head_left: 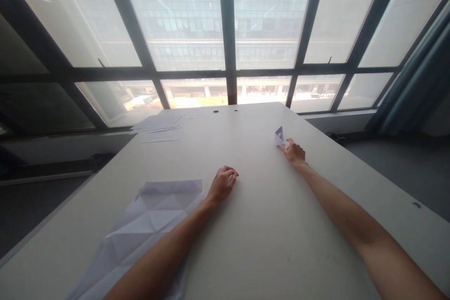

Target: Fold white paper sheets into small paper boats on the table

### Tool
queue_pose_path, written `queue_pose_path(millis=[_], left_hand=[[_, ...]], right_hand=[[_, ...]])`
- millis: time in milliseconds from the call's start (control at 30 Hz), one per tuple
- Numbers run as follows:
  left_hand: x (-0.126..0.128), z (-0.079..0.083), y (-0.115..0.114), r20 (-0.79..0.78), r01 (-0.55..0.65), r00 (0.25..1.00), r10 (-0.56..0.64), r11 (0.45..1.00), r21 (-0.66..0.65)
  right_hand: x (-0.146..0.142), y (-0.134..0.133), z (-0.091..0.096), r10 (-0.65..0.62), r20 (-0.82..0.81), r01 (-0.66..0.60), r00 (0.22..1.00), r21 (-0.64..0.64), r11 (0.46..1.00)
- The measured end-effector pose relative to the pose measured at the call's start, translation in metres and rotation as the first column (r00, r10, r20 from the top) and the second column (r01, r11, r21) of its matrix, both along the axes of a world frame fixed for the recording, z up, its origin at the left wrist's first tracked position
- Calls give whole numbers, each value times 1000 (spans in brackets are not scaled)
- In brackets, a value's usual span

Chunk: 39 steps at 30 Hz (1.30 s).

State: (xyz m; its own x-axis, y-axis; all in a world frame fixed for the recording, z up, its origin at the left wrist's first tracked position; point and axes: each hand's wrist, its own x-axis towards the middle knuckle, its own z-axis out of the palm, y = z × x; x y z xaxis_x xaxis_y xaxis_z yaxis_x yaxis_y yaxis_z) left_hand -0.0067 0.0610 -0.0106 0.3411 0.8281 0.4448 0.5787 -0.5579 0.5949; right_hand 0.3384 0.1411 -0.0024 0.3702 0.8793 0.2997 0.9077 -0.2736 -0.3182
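My right hand (295,152) reaches out to a small folded white paper figure (279,136) standing on the right part of the table, its peak pointing up. Thumb and index finger are at the figure's lower right corner, with that tip of paper between them. Closer to me, my left hand (222,183) rests on the table with its fingers curled in toward the thumb; nothing shows in it. Partly under my left forearm lies a large creased white sheet of paper (154,218), its far edge folded up in a band.
Several loose white sheets (160,126) lie spread at the far left of the white table (246,243). Two small dark spots, one a round grommet (215,111), are near the far edge. Tall framed windows (183,23) stand behind; a blue curtain (404,75) hangs at right.
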Motion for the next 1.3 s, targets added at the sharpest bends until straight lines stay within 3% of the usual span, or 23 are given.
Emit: queue_pose_path(millis=[733,833,967,1100,1300], left_hand=[[-1,-1,1,-13,4,1000,-4,1000,-17],[-1,0,0,-17,2,1000,-3,1000,-15],[-1,-1,0,-16,-2,1000,2,1000,-9],[0,-1,1,-16,-2,1000,2,1000,-17],[1,-1,1,0,-1,1000,1,1000,-23]], right_hand=[[0,9,-14,-76,-130,81,989,35,996],[1,11,-11,-58,-77,61,995,44,997],[-1,13,-1,27,117,-36,993,75,996],[-9,8,7,146,278,-150,949,-8,989],[-21,-7,8,189,252,-173,949,-84,981]])
